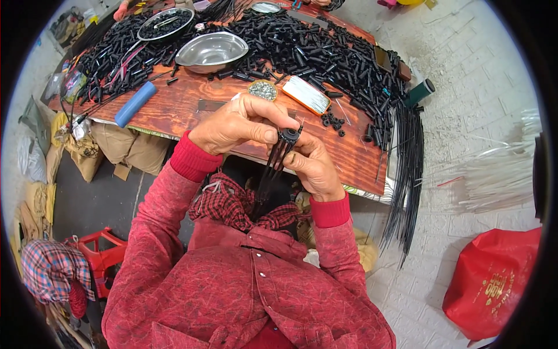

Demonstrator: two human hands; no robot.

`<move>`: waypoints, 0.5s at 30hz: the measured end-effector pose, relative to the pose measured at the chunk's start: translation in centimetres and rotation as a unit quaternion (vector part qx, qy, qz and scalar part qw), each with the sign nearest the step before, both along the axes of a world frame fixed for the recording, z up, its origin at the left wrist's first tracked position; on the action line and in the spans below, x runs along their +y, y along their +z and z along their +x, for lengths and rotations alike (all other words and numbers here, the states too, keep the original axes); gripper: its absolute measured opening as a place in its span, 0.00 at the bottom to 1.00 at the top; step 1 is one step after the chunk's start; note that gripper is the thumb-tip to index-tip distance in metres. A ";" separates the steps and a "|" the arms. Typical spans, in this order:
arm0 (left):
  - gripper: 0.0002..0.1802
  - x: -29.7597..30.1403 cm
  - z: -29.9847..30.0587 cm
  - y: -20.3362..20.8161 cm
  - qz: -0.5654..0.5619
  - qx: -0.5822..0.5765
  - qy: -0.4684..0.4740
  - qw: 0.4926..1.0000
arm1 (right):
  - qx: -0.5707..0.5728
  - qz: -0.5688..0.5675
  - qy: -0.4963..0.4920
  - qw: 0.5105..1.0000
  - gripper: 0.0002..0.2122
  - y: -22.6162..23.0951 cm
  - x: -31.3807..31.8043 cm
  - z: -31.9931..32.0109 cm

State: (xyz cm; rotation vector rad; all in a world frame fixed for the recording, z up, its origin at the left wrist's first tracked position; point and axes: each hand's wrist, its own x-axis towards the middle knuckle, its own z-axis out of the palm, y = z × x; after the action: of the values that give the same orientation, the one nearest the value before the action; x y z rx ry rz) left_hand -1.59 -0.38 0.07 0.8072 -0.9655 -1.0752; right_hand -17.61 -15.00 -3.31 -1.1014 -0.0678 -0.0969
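Note:
In front of my chest, both hands work on a black round hub [289, 135] with several thin black ribs [268, 180] hanging from it, like part of an umbrella frame. My left hand [247, 121] is closed, its thumb and forefinger at the left and top of the hub. A fine wire-like tip shows by that forefinger; whether the fingers pinch it I cannot tell. From the right, my right hand [315, 167] grips the hub and upper ribs, its thumb toward me. Beyond my hands lie a round dish of small metal pieces [263, 90] and an orange-rimmed tray of thin pale wires [306, 94].
A heap of black tubes [290, 49] covers the far wooden table [180, 107]. A metal bowl [212, 51] and a blue cylinder [135, 103] stand left of centre. Long black rods [404, 174] hang off the right edge. Another person's hand [121, 10] shows far left.

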 end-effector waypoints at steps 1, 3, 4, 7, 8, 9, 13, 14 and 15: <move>0.18 0.0 0.0 0.0 -0.003 -0.004 -0.006 1.000 | 0.000 -0.003 0.001 1.000 0.15 0.1 0.1 -0.1; 0.18 -0.2 -0.2 0.1 -0.003 -0.007 -0.002 1.000 | 0.000 0.002 -0.004 1.000 0.15 0.2 0.1 -0.2; 0.18 -0.2 -0.2 0.1 -0.002 -0.012 0.002 1.000 | -0.001 0.007 -0.009 1.000 0.15 0.2 0.1 -0.3; 0.17 -0.1 0.0 -0.3 -0.014 0.004 -0.004 1.000 | -0.002 0.003 -0.023 1.000 0.15 0.6 0.8 -0.3; 0.17 0.1 0.0 -0.2 -0.015 0.006 -0.004 1.000 | 0.000 0.002 -0.023 1.000 0.15 0.7 1.2 -0.3; 0.16 -0.1 -0.2 0.2 -0.018 0.008 -0.008 1.000 | -0.002 -0.007 -0.037 0.999 0.12 0.9 1.3 -0.5; 0.13 -0.2 -0.1 0.2 -0.021 0.014 -0.012 1.000 | -0.012 -0.024 -0.047 0.999 0.08 1.3 1.7 -0.5; 0.13 -0.2 0.0 0.1 -0.020 0.013 -0.013 1.000 | -0.012 -0.024 -0.048 0.998 0.08 1.3 1.9 -0.5; 0.13 -0.4 0.2 0.0 -0.027 0.013 -0.032 0.999 | -0.008 -0.022 -0.052 0.998 0.07 1.2 2.0 -0.6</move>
State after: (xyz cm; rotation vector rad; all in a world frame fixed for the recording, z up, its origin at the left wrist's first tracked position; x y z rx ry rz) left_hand -1.39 -0.77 0.08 0.7220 -0.9994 -1.1073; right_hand -18.18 -13.00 -2.13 -1.1487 -0.0279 -0.1981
